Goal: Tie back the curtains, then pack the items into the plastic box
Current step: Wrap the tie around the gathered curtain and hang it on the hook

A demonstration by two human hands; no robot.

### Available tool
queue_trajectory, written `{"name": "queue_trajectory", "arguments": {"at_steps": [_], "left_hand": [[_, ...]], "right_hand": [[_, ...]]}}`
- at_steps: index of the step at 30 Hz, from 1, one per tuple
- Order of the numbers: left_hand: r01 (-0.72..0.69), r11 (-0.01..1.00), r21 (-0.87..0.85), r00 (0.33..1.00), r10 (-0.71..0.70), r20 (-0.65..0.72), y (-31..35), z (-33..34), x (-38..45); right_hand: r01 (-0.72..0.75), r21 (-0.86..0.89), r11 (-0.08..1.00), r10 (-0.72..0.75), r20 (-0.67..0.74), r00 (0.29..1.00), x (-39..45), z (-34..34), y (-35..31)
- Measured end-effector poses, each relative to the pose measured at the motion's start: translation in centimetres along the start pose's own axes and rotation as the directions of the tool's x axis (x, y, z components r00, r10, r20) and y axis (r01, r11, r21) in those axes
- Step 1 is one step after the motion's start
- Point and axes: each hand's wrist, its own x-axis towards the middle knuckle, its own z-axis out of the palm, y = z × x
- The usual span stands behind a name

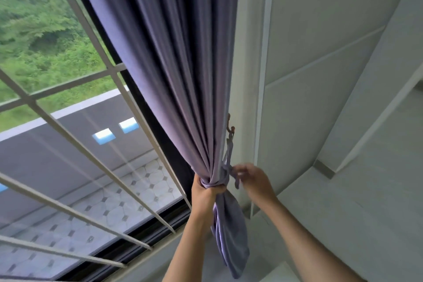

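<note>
So the person is mid-way through the curtain part here, and the plastic box and the items aren't in view at all, so packing looks like it comes later. The long purple pleated fabric curtain hangs at the right side of the barred window, pulled up against the white wall. The left hand is clenched around the gathered folds, squeezing them into a tight bunch, with the loose tail of fabric dropping below the fist. The right hand is just to the right of the bunch, fingers curled and pinching the thin purple fabric tie-back strap, which runs up to a small reddish-brown hook on the wall right above. The picture is a bit blurry there, so whether the strap already goes fully round the bunch is hard to say. To do this bit well, the left fist probably wants to hold its squeeze until the strap is snug, otherwise the pleats will likely spring out. The strap should sit where the fist is, not lower, or the bundle may sag. Pulling gently toward the hook seems smarter than yanking, since that hook looks small.
</note>
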Motion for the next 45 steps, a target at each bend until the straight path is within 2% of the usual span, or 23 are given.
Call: {"name": "queue_trajectory", "arguments": {"at_steps": [1, 3, 5, 7, 9, 13, 17, 18, 21, 23, 26, 28, 31, 33, 36, 39, 41, 44, 45], "left_hand": [[0.016, 1.0, 0.012, 1.0, -0.017, 0.007, 0.1, -0.1, 0.1], [0.032, 0.998, 0.048, 0.999, -0.033, 0.023, 0.3, -0.1, 0.1], [0.029, 0.997, 0.078, 0.999, -0.032, 0.038, 0.5, 0.0, 0.0], [0.011, 0.995, 0.098, 0.999, -0.016, 0.045, 0.7, 0.0, -0.1], [-0.019, 0.993, 0.118, 0.999, 0.013, 0.05, 1.0, 0.0, -0.1], [-0.076, 0.982, 0.175, 0.995, 0.063, 0.078, 1.4, -0.2, -0.1], [-0.12, 0.972, 0.203, 0.991, 0.105, 0.083, 1.2, -0.3, 0.0], [-0.123, 0.969, 0.213, 0.991, 0.109, 0.078, 1.1, -0.4, 0.0], [-0.13, 0.957, 0.259, 0.991, 0.121, 0.05, 1.2, -0.4, -0.1], [-0.149, 0.946, 0.288, 0.989, 0.148, 0.027, 1.3, -0.2, -0.2], [-0.218, 0.898, 0.383, 0.966, 0.254, -0.045, 1.2, 0.2, -0.3], [-0.221, 0.854, 0.471, 0.948, 0.302, -0.103, 0.7, 0.3, -0.1], [-0.164, 0.851, 0.499, 0.933, 0.298, -0.201, 0.0, 0.4, 0.3], [-0.159, 0.81, 0.564, 0.91, 0.342, -0.233, -0.2, 0.3, 0.6], [-0.165, 0.714, 0.68, 0.887, 0.41, -0.215, -0.1, 0.0, 1.2], [-0.167, 0.671, 0.722, 0.882, 0.428, -0.194, -0.1, -0.2, 1.4], [-0.179, 0.651, 0.737, 0.888, 0.43, -0.165, -0.1, -0.2, 1.2], [-0.209, 0.646, 0.734, 0.889, 0.438, -0.133, -0.4, -0.4, 0.7], [-0.214, 0.648, 0.731, 0.888, 0.441, -0.13, -0.6, -0.6, 0.8]], "right_hand": [[0.058, 0.026, 0.998, -0.056, -0.07, 0.996, 0.5, -0.8, -1.3], [0.216, -0.011, 0.976, -0.216, -0.058, 0.975, 1.6, -1.8, -3.7], [0.263, -0.098, 0.96, -0.254, 0.091, 0.963, 2.2, -2.0, -6.0], [0.328, -0.265, 0.907, -0.263, 0.253, 0.931, 3.2, -1.8, -6.4], [0.383, -0.435, 0.815, -0.208, 0.397, 0.894, 3.9, -1.7, -6.4], [0.312, -0.586, 0.748, 0.055, 0.523, 0.851, 5.0, -1.1, -7.6], [0.278, -0.688, 0.671, 0.255, 0.565, 0.784, 6.3, -0.3, -8.1], [0.279, -0.694, 0.663, 0.249, 0.557, 0.793, 6.4, -0.5, -8.3], [0.205, -0.606, 0.768, 0.2, 0.532, 0.823, 6.3, -1.0, -9.0], [0.206, -0.604, 0.77, 0.18, 0.515, 0.838, 5.7, -1.1, -9.3], [0.242, -0.644, 0.726, 0.172, 0.51, 0.843, 5.6, 0.1, -8.7], [0.224, -0.636, 0.738, 0.136, 0.466, 0.874, 5.5, 0.8, -7.9], [0.295, -0.654, 0.697, -0.026, 0.388, 0.921, 4.8, 1.4, -7.7], [0.318, -0.677, 0.664, -0.096, 0.345, 0.934, 4.1, 1.2, -8.1], [0.362, -0.699, 0.616, -0.173, 0.329, 0.929, 4.1, 0.5, -9.3], [0.391, -0.688, 0.612, -0.244, 0.306, 0.92, 4.8, -0.4, -10.2], [0.383, -0.654, 0.653, -0.257, 0.284, 0.924, 5.2, -0.7, -10.5], [0.298, -0.548, 0.782, -0.163, 0.283, 0.945, 5.9, -1.3, -11.0], [0.295, -0.547, 0.784, -0.128, 0.323, 0.938, 6.1, -1.5, -11.1]]}}
